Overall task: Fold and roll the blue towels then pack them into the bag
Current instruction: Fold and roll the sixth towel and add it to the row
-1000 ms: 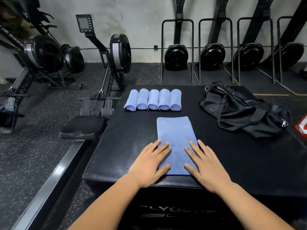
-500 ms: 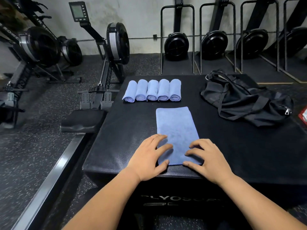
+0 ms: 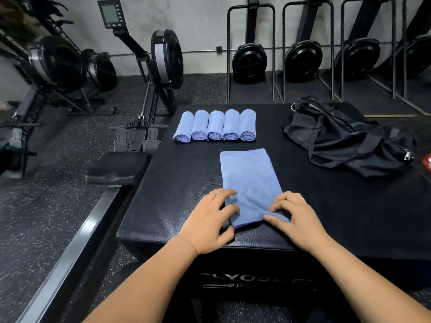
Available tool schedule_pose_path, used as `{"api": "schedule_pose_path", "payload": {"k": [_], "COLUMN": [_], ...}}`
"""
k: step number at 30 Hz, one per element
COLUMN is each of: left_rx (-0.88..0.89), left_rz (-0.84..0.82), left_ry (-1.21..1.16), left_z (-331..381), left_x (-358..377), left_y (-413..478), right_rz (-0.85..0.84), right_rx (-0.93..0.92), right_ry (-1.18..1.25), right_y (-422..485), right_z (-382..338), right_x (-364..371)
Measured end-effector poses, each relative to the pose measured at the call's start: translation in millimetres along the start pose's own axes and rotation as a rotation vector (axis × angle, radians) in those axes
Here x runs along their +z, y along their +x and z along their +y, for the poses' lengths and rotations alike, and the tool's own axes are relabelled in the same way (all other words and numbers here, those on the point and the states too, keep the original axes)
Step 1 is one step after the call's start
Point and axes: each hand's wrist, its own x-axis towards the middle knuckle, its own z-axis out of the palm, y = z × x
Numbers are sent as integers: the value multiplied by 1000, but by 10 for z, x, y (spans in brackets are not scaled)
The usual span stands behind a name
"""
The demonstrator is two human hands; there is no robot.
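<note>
A folded blue towel lies lengthwise on the black plyo box, its near end curled up into a first small turn. My left hand pinches the near left corner of that towel. My right hand has its fingers curled over the near right corner, thumb under the turned edge. Several rolled blue towels sit side by side in a row at the far side of the box. A limp black bag lies at the far right of the box top.
A rowing machine seat and rail run close along the box's left side. More rowers stand to the left and upright against the back wall. A red and white item shows at the right edge.
Both hands went from lying flat on the towel's near end to curling their fingers and taking its corners. The near edge has lifted and turned over away from me.
</note>
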Motion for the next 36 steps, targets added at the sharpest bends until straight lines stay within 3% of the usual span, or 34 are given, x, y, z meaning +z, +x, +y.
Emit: {"api": "schedule_pose_path", "payload": {"k": [8, 11, 17, 30, 36], "left_rx": [-77, -125, -280, -390, -325], "left_rz": [106, 125, 193, 202, 200], "left_ry": [-26, -51, -184, -255, -195], "left_z": [-46, -76, -113, -141, -104], "left_x": [24, 47, 29, 18, 15], "left_y": [-9, -12, 0, -4, 3], "right_rz": [-31, 30, 174, 168, 158], "right_rx": [-92, -119, -7, 207, 180], "right_ry": [-185, -175, -117, -37, -85], "right_y": [-72, -78, -77, -45, -44], "right_z": [-56, -72, 8, -13, -68], "right_x": [11, 4, 18, -11, -23]}}
